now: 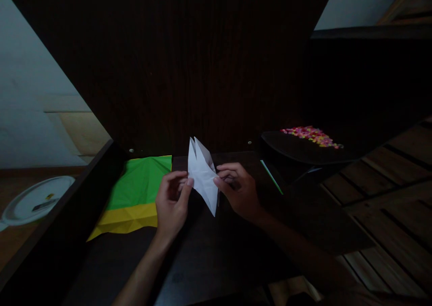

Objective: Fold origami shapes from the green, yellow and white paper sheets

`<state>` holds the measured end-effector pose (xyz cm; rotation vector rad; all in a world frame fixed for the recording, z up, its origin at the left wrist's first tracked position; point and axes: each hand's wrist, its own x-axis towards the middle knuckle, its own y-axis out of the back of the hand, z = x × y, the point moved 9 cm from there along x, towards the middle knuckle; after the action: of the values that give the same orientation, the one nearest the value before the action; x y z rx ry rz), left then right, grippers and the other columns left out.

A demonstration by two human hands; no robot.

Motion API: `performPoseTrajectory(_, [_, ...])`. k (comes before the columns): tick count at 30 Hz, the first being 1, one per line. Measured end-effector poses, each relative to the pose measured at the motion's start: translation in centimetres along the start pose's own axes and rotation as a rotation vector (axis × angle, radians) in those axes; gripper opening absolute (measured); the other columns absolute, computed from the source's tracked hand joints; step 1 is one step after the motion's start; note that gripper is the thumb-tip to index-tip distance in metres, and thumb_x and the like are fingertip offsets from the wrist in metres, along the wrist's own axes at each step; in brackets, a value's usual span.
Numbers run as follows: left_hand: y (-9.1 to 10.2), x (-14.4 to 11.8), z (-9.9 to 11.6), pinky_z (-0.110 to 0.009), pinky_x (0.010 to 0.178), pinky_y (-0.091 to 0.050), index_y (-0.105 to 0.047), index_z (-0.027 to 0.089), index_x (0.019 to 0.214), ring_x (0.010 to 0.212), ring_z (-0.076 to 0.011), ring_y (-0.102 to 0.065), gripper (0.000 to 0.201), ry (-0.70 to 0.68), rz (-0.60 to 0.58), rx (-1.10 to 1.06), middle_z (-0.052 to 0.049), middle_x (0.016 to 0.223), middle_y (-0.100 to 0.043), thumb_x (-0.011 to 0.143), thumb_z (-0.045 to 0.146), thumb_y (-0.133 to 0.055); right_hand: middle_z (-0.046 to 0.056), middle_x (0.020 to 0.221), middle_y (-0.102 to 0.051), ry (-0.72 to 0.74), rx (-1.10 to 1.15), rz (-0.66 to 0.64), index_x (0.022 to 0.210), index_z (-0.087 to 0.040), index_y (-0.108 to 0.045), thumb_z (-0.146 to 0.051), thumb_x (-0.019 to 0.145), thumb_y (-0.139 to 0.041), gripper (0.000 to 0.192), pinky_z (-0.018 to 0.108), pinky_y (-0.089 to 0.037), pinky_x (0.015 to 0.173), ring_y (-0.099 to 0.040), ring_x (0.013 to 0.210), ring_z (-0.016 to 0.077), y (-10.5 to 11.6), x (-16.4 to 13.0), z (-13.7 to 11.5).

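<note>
A folded piece of white paper (203, 180) is held up between my two hands over the dark tabletop. It has two narrow points at the top, split by a slit, and one point at the bottom. My left hand (173, 198) pinches its left edge, thumb in front and fingers behind. On the opposite edge, my right hand (238, 190) grips it the same way, thumb on the front face. The fingertips behind the paper are partly hidden. Just left of my left hand lie creased green paper (140, 180) and yellow paper (126, 218), overlapping.
A thin green and white strip (272, 177) lies right of my right hand. Small pink, red and yellow pieces (313, 136) are heaped on a dark rounded surface (286, 146). A dark upright panel (202, 72) stands behind. A white round lid (37, 200) sits at far left.
</note>
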<state>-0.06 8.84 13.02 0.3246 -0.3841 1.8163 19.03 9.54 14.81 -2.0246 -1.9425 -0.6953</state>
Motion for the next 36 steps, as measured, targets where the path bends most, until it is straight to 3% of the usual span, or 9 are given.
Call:
performPoseTrajectory(4, [0.1,0.5,-1.2,-0.023,0.067,-0.049,-0.068,0.020,0.094,0.079,-0.0153,-0.064,0.021,0.067,-0.059,-0.038,-0.003,0.091,-0.068,0.079,0.031,-0.076,-0.001,0.073,-0.067,-0.098,0.148,-0.069,0.100,-0.022,-0.061,-0.040,0.081,-0.072,0.028,0.026,-0.053,0.056,-0.065,0.063,0.0148,-0.5,0.5,1.1])
performPoseTrajectory(9, [0.0,0.7,-2.9,-0.020,0.062,-0.047,-0.069,0.020,0.085,0.072,-0.0135,-0.061,0.022,0.185,-0.117,-0.203,-0.001,0.080,-0.066,0.073,0.033,-0.081,0.001,0.075,-0.067,-0.153,0.225,-0.095,0.092,-0.022,-0.067,-0.042,0.080,-0.073,0.025,0.029,-0.053,0.061,-0.064,0.068,0.0160,-0.8,0.7,2.1])
performPoseTrajectory(12, [-0.2,0.6,-3.5,-0.019,0.061,-0.046,-0.069,0.020,0.082,0.068,-0.0120,-0.059,0.023,0.235,-0.102,-0.298,0.000,0.077,-0.064,0.071,0.033,-0.083,0.002,0.083,-0.069,-0.079,0.219,-0.134,0.091,-0.023,-0.071,-0.036,0.087,-0.066,0.014,0.034,-0.054,0.071,-0.066,0.078,0.0189,-0.9,0.6,1.4])
performPoseTrajectory(17, [-1.1,0.2,-3.8,-0.021,0.065,-0.048,-0.064,0.020,0.077,0.070,-0.0124,-0.060,0.028,0.327,-0.102,-0.431,0.001,0.078,-0.064,0.065,0.031,-0.086,0.007,0.113,-0.063,0.118,0.089,-0.192,0.100,-0.027,-0.074,-0.029,0.093,-0.056,0.020,0.045,-0.047,0.095,-0.060,0.110,0.0248,-1.3,0.2,-0.9])
performPoseTrajectory(20, [-1.8,-0.2,-4.1,-0.020,0.063,-0.047,-0.064,0.020,0.077,0.067,-0.0111,-0.059,0.028,0.405,-0.134,-0.502,0.001,0.080,-0.065,0.064,0.028,-0.087,0.007,0.115,-0.059,0.168,-0.057,-0.147,0.106,-0.027,-0.070,-0.021,0.083,-0.067,0.024,0.040,-0.052,0.089,-0.060,0.108,0.0237,-1.5,-0.1,-1.6])
performPoseTrajectory(25, [-2.3,-0.5,-4.6,-0.020,0.064,-0.048,-0.068,0.018,0.076,0.070,-0.0119,-0.059,0.025,0.488,-0.141,-0.561,0.000,0.079,-0.067,0.061,0.025,-0.087,0.005,0.106,-0.063,0.268,-0.161,-0.099,0.110,-0.025,-0.065,-0.014,0.080,-0.070,0.033,0.031,-0.055,0.072,-0.063,0.082,0.0161,-1.9,-0.5,-2.4])
performPoseTrajectory(30, [-2.5,-0.8,-4.6,-0.023,0.066,-0.051,-0.074,0.017,0.087,0.077,-0.0161,-0.064,0.029,0.552,-0.155,-0.636,-0.004,0.089,-0.071,0.072,0.041,-0.078,0.007,0.112,-0.063,0.369,-0.290,-0.105,0.121,-0.025,-0.060,-0.011,0.081,-0.066,0.043,0.031,-0.056,0.073,-0.063,0.078,0.0155,-2.4,-1.0,-2.9])
performPoseTrajectory(32, [-2.5,-0.9,-4.5,-0.024,0.066,-0.052,-0.074,0.018,0.090,0.077,-0.0170,-0.065,0.033,0.559,-0.157,-0.656,-0.004,0.091,-0.073,0.071,0.045,-0.078,0.008,0.117,-0.062,0.375,-0.324,-0.143,0.127,-0.026,-0.057,-0.010,0.081,-0.064,0.050,0.033,-0.057,0.075,-0.063,0.080,0.0163,-2.9,-1.1,-3.0])
performPoseTrajectory(36, [-2.3,-1.1,-4.7,-0.023,0.067,-0.052,-0.074,0.016,0.092,0.074,-0.0160,-0.066,0.033,0.564,-0.158,-0.584,-0.004,0.088,-0.074,0.064,0.029,-0.085,0.008,0.116,-0.062,0.267,-0.236,-0.228,0.128,-0.025,-0.055,-0.010,0.079,-0.064,0.052,0.033,-0.058,0.074,-0.064,0.083,0.0170,-3.6,-0.9,-2.2])
